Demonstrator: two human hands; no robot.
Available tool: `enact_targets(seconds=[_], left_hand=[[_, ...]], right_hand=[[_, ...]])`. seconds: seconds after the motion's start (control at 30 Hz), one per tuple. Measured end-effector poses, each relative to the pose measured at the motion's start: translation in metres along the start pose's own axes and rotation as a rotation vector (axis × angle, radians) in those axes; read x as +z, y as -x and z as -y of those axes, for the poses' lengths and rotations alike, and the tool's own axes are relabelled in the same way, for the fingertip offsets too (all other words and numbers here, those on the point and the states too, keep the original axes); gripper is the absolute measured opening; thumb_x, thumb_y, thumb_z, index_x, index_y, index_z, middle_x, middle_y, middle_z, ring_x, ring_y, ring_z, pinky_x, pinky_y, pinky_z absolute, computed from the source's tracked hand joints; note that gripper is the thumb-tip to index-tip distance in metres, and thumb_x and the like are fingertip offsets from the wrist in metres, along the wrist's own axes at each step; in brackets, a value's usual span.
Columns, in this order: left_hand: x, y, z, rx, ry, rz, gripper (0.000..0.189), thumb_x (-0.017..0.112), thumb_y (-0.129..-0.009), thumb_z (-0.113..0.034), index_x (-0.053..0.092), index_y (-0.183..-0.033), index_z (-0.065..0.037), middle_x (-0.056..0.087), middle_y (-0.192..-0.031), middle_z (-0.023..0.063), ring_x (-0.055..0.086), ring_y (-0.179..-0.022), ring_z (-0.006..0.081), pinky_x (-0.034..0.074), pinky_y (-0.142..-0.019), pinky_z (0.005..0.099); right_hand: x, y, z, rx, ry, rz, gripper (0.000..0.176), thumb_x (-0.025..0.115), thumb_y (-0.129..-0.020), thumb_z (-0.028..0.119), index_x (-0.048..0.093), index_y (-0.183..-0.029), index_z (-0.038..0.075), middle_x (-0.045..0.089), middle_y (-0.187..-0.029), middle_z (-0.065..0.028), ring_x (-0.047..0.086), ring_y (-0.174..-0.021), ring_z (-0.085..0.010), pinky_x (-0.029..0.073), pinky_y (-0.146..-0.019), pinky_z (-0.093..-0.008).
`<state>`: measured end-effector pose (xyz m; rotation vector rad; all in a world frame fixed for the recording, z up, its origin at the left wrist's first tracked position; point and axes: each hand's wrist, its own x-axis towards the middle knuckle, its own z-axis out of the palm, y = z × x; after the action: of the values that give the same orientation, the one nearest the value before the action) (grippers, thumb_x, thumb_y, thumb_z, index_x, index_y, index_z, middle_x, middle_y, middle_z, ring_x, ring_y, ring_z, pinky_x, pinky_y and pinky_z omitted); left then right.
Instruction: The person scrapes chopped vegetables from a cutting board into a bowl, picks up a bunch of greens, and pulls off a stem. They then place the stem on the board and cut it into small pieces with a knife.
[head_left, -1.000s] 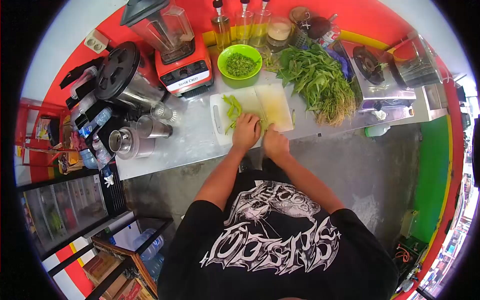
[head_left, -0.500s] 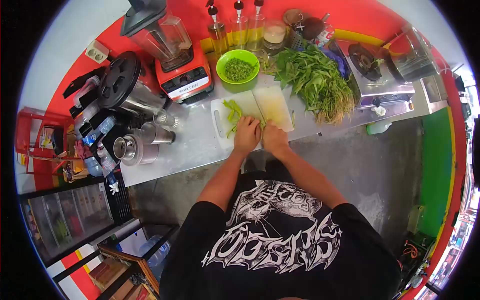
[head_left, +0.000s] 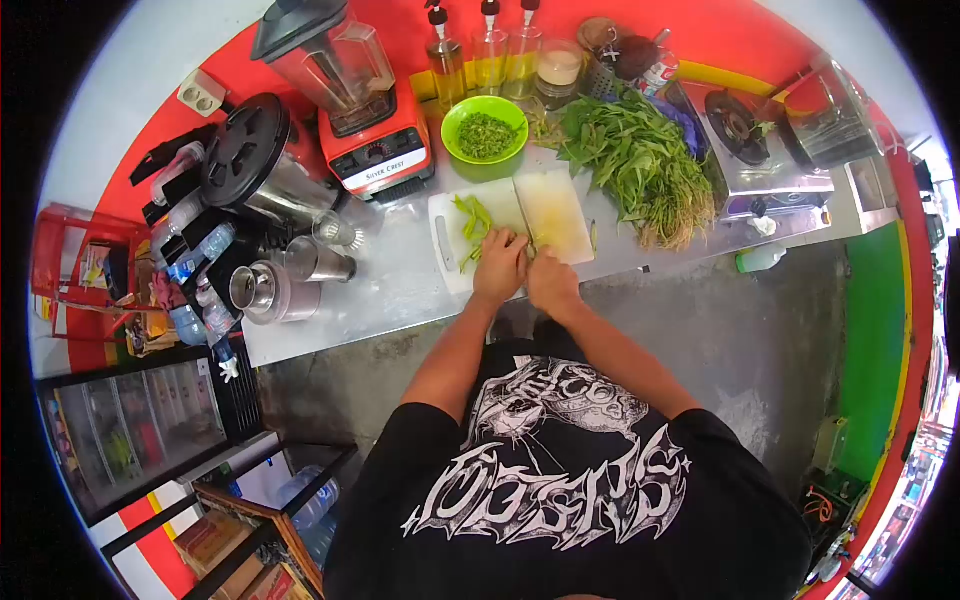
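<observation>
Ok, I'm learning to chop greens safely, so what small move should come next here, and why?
Probably slide the left hand a little further along the green stems, fingers curled, before the next cut. The knife in the right hand sits right beside the left hand on the cutting board, and uncut stems reach out beyond it.
</observation>
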<state>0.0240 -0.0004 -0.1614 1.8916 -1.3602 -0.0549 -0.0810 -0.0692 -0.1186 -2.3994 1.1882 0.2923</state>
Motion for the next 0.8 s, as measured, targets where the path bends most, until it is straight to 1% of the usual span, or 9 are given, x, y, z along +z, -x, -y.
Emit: enact_targets(seconds=[0.17,0.23,0.3,0.37,0.47,0.5,0.57,0.7,0.8], left_hand=[[0.002,0.0,0.005,0.011,0.018,0.015,0.016,0.064,-0.085,-0.005,0.064,-0.101,-0.007,0.055,-0.093,0.0128,0.052,-0.093,0.0351,0.042,-0.084,0.0462],[0.002,0.001,0.006,0.002,0.028,0.034,0.019,0.064,-0.085,-0.006,0.064,-0.104,-0.008,0.054,-0.093,0.012,0.052,-0.095,0.0343,0.043,-0.084,0.0467],[0.003,0.0,0.008,0.006,0.047,0.052,0.019,0.063,-0.084,-0.005,0.063,-0.104,-0.008,0.054,-0.094,0.0122,0.052,-0.095,0.0345,0.043,-0.084,0.0466],[0.004,0.001,0.011,0.005,0.04,0.053,0.019,0.063,-0.084,-0.005,0.063,-0.103,-0.008,0.055,-0.095,0.0122,0.052,-0.096,0.0345,0.043,-0.084,0.0467],[0.007,0.001,0.012,0.018,0.036,0.044,0.019,0.063,-0.084,-0.004,0.063,-0.103,-0.007,0.055,-0.097,0.0122,0.052,-0.097,0.0345,0.043,-0.085,0.0471],[0.006,0.001,0.012,0.037,0.028,0.038,0.019,0.062,-0.083,-0.004,0.063,-0.102,-0.007,0.055,-0.098,0.0122,0.052,-0.097,0.0346,0.042,-0.085,0.0473],[0.006,0.002,0.01,0.041,0.019,0.038,0.018,0.062,-0.083,-0.003,0.062,-0.101,-0.007,0.056,-0.1,0.0126,0.053,-0.098,0.0351,0.043,-0.085,0.0474],[0.005,-0.001,0.012,0.027,0.066,0.042,0.016,0.061,-0.083,-0.003,0.062,-0.099,-0.006,0.057,-0.099,0.0131,0.054,-0.097,0.0354,0.043,-0.084,0.047],[0.007,0.001,0.014,0.005,0.077,0.037,0.014,0.061,-0.083,-0.002,0.062,-0.097,-0.005,0.058,-0.095,0.0137,0.055,-0.095,0.036,0.043,-0.084,0.0471]], right_hand=[[0.001,-0.006,-0.004,-0.007,-0.018,0.004,0.034,0.06,-0.089,0.008,0.048,-0.117,-0.008,0.069,-0.103,-0.0296,0.071,-0.096,-0.0424,0.058,-0.083,-0.0479],[-0.002,-0.016,-0.007,-0.111,-0.04,-0.026,0.025,0.054,-0.093,0.013,0.048,-0.108,-0.007,0.068,-0.1,-0.0317,0.067,-0.094,-0.0514,0.055,-0.082,-0.0541],[0.0,-0.011,-0.006,-0.155,0.004,-0.02,0.027,0.055,-0.092,0.012,0.047,-0.11,-0.007,0.068,-0.099,-0.0313,0.068,-0.094,-0.0497,0.055,-0.082,-0.0538],[0.004,0.0,-0.004,-0.06,-0.011,-0.043,0.031,0.062,-0.085,0.005,0.053,-0.11,-0.01,0.069,-0.097,-0.0266,0.072,-0.092,-0.0414,0.059,-0.078,-0.0465],[0.009,0.008,-0.005,-0.051,0.029,-0.084,0.031,0.064,-0.083,0.004,0.054,-0.109,-0.009,0.07,-0.096,-0.0251,0.073,-0.09,-0.0385,0.06,-0.075,-0.0452],[0.004,0.007,-0.005,-0.047,0.029,-0.082,0.031,0.064,-0.083,0.004,0.054,-0.109,-0.009,0.07,-0.096,-0.0251,0.073,-0.09,-0.0385,0.06,-0.075,-0.0452],[-0.006,0.002,-0.004,-0.197,0.16,-0.048,0.03,0.064,-0.084,0.005,0.053,-0.109,-0.008,0.07,-0.097,-0.0249,0.073,-0.09,-0.0367,0.06,-0.074,-0.045],[-0.008,0.002,-0.001,-0.166,0.098,-0.043,0.03,0.064,-0.086,0.006,0.052,-0.11,-0.007,0.07,-0.097,-0.0257,0.073,-0.091,-0.0376,0.06,-0.075,-0.046],[0.004,0.01,-0.003,-0.037,-0.015,-0.069,0.027,0.063,-0.086,0.005,0.053,-0.107,-0.007,0.07,-0.095,-0.0252,0.072,-0.089,-0.0399,0.06,-0.076,-0.0454]])
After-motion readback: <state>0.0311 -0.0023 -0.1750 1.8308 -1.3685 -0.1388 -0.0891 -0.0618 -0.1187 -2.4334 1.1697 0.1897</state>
